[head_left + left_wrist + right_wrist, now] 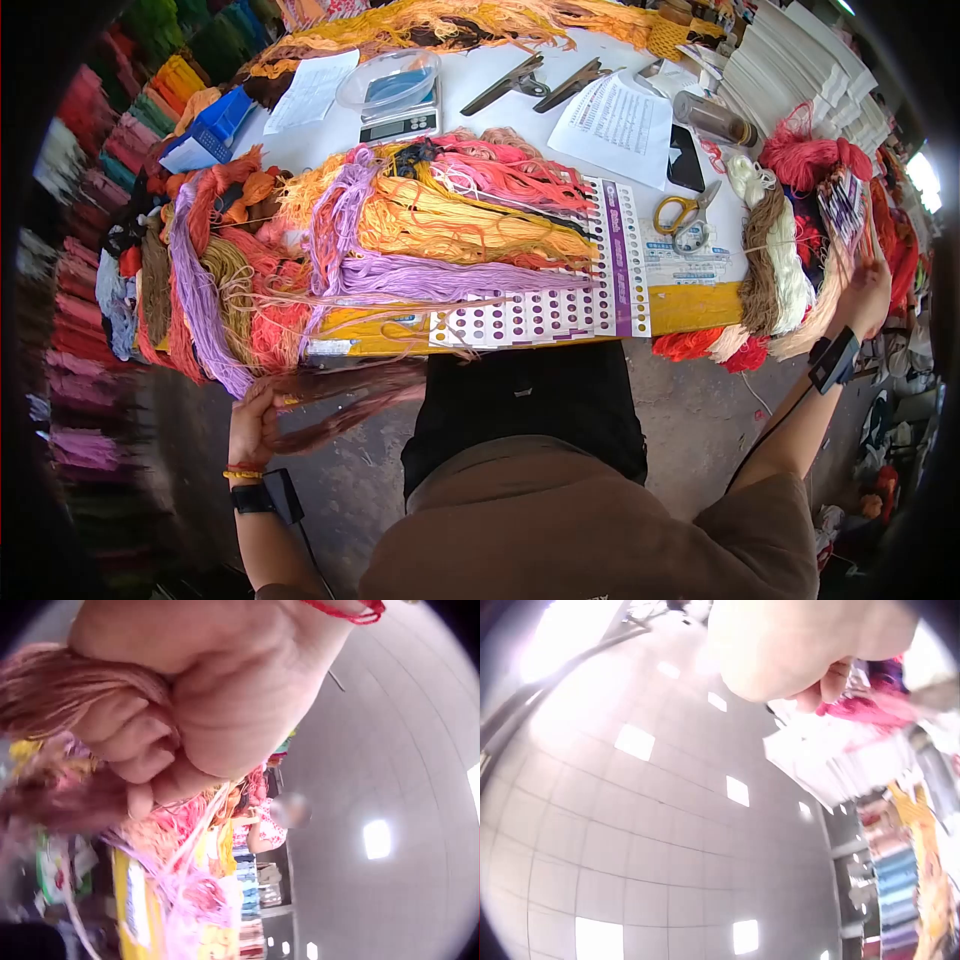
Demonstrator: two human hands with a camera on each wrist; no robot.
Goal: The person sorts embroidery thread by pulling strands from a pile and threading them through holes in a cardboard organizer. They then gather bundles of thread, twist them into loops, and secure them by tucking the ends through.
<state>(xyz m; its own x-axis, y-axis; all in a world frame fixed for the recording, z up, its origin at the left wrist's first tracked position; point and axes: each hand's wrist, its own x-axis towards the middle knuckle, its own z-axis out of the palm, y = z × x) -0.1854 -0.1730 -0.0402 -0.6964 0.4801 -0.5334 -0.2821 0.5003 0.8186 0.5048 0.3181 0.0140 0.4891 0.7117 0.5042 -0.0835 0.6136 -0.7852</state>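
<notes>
In the head view my left hand (255, 425) grips a dusty mauve-brown skein (350, 385), which stretches right in front of the table edge. The left wrist view shows the fingers curled round that thread (75, 694). At the far right my right hand (868, 295) is at the hanging skeins, against pale peach strands (825, 305); its fingers are partly hidden. In the right wrist view the hand (810, 645) has bent fingers near pink thread (877, 709). Purple thread (430, 278) and yellow-orange thread (460, 225) lie over the colour card (622, 260).
Scissors (690, 225), a phone (685, 158), printed sheets (615, 125), a scale (400, 125) with a plastic bowl, metal clips (505, 85) and a jar (715, 117) stand or lie on the table. A blue box (215, 128) is at the left. Skeins overhang both ends.
</notes>
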